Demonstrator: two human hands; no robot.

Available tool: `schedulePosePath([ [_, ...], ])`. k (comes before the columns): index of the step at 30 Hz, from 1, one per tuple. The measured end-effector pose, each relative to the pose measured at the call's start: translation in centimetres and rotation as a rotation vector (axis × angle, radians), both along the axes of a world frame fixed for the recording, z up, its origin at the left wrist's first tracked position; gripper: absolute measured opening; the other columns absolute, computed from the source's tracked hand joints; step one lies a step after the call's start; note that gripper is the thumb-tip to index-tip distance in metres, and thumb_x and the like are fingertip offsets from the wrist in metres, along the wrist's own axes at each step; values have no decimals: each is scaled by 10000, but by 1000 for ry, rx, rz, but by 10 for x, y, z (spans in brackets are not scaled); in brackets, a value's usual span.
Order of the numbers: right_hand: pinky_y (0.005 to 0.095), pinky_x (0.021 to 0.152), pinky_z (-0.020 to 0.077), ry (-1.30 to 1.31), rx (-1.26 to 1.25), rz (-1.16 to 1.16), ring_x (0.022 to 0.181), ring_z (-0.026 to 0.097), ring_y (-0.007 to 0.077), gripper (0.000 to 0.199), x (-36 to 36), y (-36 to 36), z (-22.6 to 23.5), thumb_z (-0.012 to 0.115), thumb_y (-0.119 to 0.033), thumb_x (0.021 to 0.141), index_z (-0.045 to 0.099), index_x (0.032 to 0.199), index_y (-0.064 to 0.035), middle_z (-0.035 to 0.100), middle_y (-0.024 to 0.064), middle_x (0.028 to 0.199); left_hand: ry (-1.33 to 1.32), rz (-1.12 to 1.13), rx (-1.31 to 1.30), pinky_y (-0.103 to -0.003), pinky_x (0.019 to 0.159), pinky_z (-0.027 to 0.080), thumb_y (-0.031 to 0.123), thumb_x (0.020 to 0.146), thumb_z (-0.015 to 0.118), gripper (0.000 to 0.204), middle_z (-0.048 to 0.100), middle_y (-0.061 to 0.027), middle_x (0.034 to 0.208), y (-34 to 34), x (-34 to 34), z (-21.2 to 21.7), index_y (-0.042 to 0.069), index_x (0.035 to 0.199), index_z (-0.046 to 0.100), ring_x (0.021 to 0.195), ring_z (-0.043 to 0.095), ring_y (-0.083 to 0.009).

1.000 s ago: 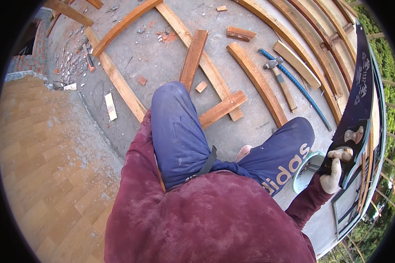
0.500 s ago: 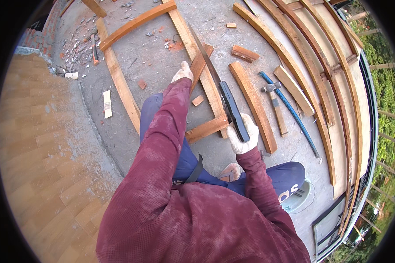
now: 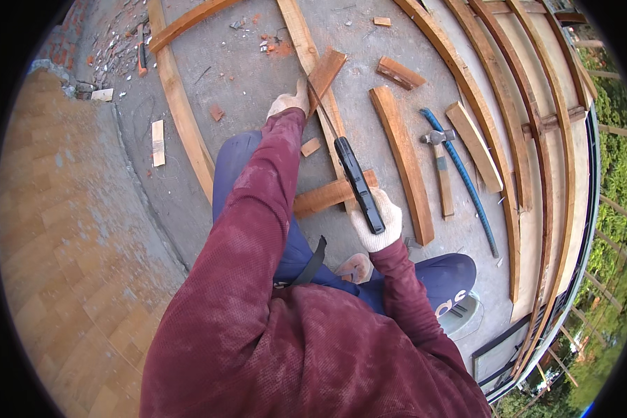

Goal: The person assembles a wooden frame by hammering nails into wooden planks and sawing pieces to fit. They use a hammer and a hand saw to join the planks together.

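Note:
My right hand [image 3: 377,226], in a white knit glove, grips the black handle [image 3: 359,182] of a handsaw. The thin saw blade [image 3: 320,101] runs up and left from it and meets a short reddish-brown wood block [image 3: 329,68]. That block lies slantwise across a long pale plank [image 3: 301,35]. My gloved left hand [image 3: 288,104] holds the block's near-left end, with one digit raised beside the blade; the other fingers are partly hidden. A second wood piece [image 3: 327,197] crosses the plank nearer to me, partly behind the saw handle.
At right lie a thick plank [image 3: 403,167], a hammer [image 3: 440,167], a blue ribbed bar [image 3: 467,171] and a short offcut [image 3: 400,72]. Long curved-looking beams [image 3: 494,104] run along the right. Another plank [image 3: 181,104] and an orange-handled tool [image 3: 142,56] lie left, near rubble.
The saw has shifted and turned, so its blade now shows nearly edge-on against the block. A digit of my left hand now sticks up by the blade. The whole view has shifted slightly.

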State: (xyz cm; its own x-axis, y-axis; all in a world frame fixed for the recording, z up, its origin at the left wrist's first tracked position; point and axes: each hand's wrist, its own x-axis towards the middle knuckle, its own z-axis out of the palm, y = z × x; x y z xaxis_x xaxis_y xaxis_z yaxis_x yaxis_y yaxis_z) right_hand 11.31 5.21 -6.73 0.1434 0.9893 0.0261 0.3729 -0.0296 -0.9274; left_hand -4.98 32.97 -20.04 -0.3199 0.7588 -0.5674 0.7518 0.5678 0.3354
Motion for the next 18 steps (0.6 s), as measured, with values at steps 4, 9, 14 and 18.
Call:
schedulePosePath([
  [4,344,814,578,35,49,-170,887,764,306,494,-8,4,2,721,-79,803,631,1279,19,736,187,1011,-11,-3,5,-492,1064,468,831,940,231,1024,670,-315,1267,3,2,0,-14,1240,726,1252,633,-440],
  [9,354,847,587,-28,26,18,962,761,337,626,10,-2,-9,707,-73,793,589,1402,15,733,209,1151,-3,40,3,-497,1031,485,841,934,232,1046,687,-321,1215,11,0,-29,-37,1200,735,1226,647,-447],
  [14,366,932,586,-138,22,64,1083,739,357,615,10,-9,2,697,-71,794,599,1395,13,706,231,1252,21,56,9,-489,1024,490,840,932,258,1028,693,-319,1201,11,-5,-42,-31,1175,746,1224,647,-447],
  [18,364,841,598,-81,-5,24,949,757,352,567,6,16,0,707,-81,801,628,1356,8,745,198,1080,8,34,9,-482,1026,492,834,932,280,1009,692,-317,1209,6,6,-17,-25,1185,745,1222,651,-443],
])
